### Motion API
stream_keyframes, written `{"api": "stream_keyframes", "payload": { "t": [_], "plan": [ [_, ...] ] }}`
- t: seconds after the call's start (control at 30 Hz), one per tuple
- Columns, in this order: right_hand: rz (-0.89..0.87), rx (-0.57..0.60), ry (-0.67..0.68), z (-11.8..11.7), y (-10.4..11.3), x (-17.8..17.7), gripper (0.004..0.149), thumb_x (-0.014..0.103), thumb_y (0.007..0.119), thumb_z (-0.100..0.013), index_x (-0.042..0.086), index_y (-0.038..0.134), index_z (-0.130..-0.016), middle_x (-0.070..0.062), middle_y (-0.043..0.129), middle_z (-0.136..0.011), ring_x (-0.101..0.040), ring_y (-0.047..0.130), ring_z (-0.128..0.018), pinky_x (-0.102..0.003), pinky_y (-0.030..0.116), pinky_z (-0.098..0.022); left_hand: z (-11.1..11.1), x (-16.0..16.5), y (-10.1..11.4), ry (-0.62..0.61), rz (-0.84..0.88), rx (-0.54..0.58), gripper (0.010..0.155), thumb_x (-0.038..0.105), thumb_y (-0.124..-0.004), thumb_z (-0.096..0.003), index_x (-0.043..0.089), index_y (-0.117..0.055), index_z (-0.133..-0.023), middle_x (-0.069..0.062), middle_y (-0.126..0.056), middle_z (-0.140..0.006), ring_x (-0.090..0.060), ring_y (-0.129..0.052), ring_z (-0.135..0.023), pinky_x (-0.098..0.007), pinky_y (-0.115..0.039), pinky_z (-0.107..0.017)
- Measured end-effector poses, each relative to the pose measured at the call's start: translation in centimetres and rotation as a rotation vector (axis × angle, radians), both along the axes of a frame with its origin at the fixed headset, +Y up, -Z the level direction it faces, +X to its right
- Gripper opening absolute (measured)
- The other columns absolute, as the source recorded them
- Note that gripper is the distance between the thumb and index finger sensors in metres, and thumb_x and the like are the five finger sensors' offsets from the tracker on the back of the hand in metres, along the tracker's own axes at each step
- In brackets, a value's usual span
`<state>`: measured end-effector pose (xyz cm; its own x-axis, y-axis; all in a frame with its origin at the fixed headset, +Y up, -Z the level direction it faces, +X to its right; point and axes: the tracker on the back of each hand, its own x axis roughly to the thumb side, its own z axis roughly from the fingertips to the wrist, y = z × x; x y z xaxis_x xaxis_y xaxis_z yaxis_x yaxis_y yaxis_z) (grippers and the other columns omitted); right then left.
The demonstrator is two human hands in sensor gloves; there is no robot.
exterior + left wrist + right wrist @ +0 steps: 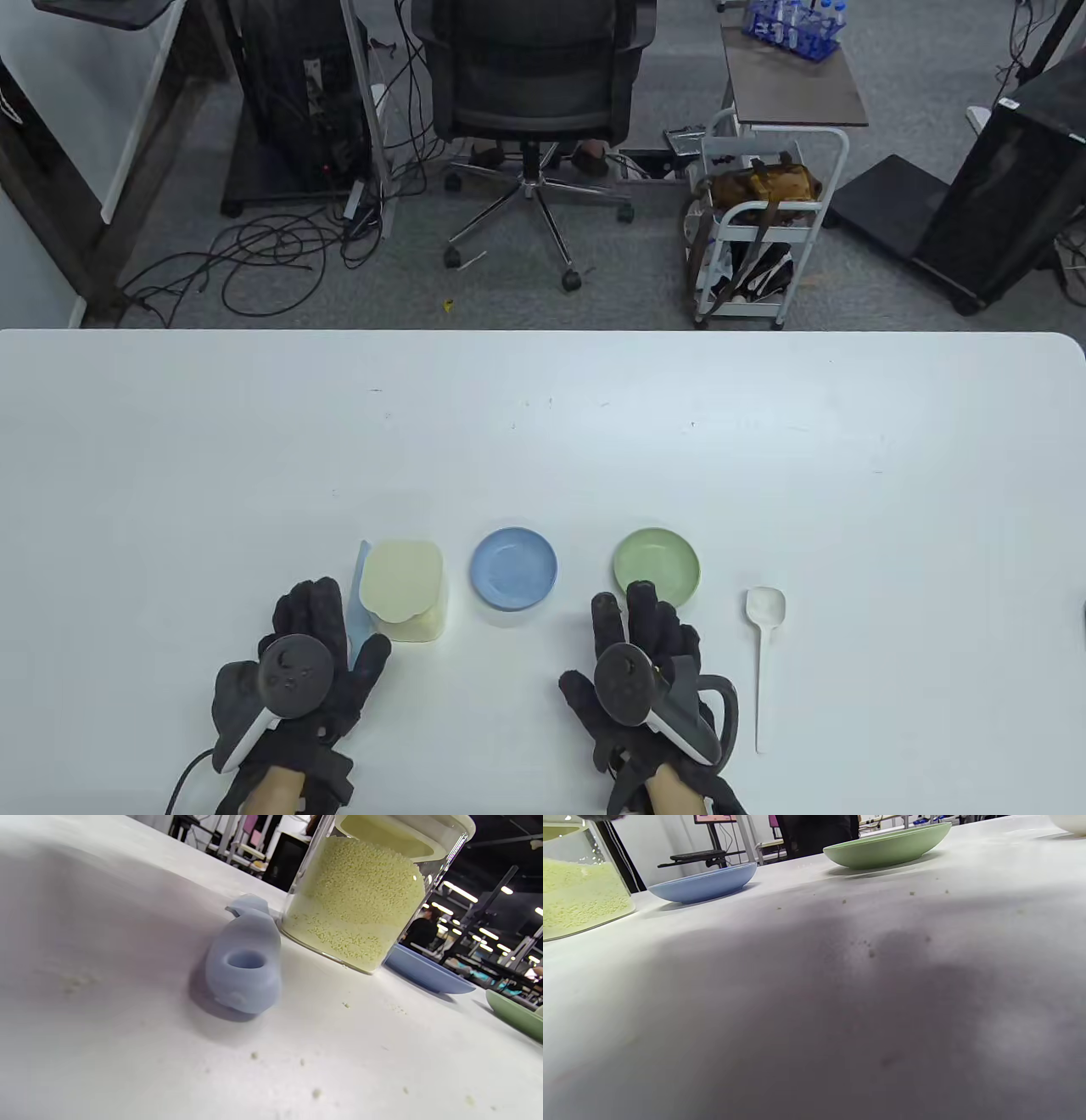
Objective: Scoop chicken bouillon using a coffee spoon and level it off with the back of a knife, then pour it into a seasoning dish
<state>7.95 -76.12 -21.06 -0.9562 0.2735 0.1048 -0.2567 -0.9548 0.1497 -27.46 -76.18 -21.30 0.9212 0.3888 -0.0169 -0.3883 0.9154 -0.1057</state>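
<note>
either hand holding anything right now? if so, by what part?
Nothing held. Left hand and right hand lie flat on the table, fingers straight; the spoon lies untouched.

- The far half of the desk [543, 407] lies bare, giving open passage behind the row of things.
- Near the front edge, a row blocks straight reaches: blue knife [356, 594] touching the bouillon jar [405, 590], then blue dish [514, 568], then green dish [656, 565], with the white spoon [763, 645] at the right end.
- Gaps separate jar, dishes and spoon.
- Left hand [293, 671] sits just before the knife; right hand [640, 671] just before the green dish.
</note>
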Motion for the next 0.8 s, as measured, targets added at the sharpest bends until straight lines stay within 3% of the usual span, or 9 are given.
{"api": "stream_keyframes", "payload": {
  "t": [0.53, 0.63, 0.8],
  "plan": [
    [0.043, 0.061, 0.021, 0.2, 0.5, -0.3, 0.087, 0.058, 0.065, -0.045, 0.034, -0.006, -0.089, -0.008, -0.021, -0.099, -0.046, 0.015, -0.103, -0.071, 0.015, -0.072, 0.0, 0.1, 0.0, -0.011, 0.034, -0.033, 0.099, 0.078, -0.038, -0.0444, 0.012, -0.007, -0.110, -0.024, -0.014, -0.118, -0.052, -0.019, -0.110, -0.072, -0.029, -0.071],
    [0.062, 0.084, 0.040, 0.1, 0.3, -0.7, 0.088, 0.059, 0.066, -0.045, 0.034, -0.005, -0.090, -0.010, -0.019, -0.100, -0.044, 0.023, -0.102, -0.070, 0.018, -0.072, -0.2, -0.2, -0.1, 0.018, -0.050, -0.020, 0.097, 0.078, -0.038, -0.0447, 0.012, -0.009, -0.111, -0.024, -0.016, -0.119, -0.052, -0.021, -0.110, -0.071, -0.030, -0.071],
    [0.088, 0.142, 0.106, 0.1, 0.9, -2.4, 0.092, 0.061, 0.068, -0.043, 0.034, -0.005, -0.090, -0.010, -0.015, -0.103, -0.042, 0.030, -0.100, -0.069, 0.021, -0.073, -0.3, -0.5, -0.3, 0.021, -0.011, -0.041, 0.097, 0.077, -0.039, -0.0449, 0.012, -0.009, -0.110, -0.024, -0.015, -0.119, -0.052, -0.020, -0.110, -0.071, -0.029, -0.071]
  ]
}}
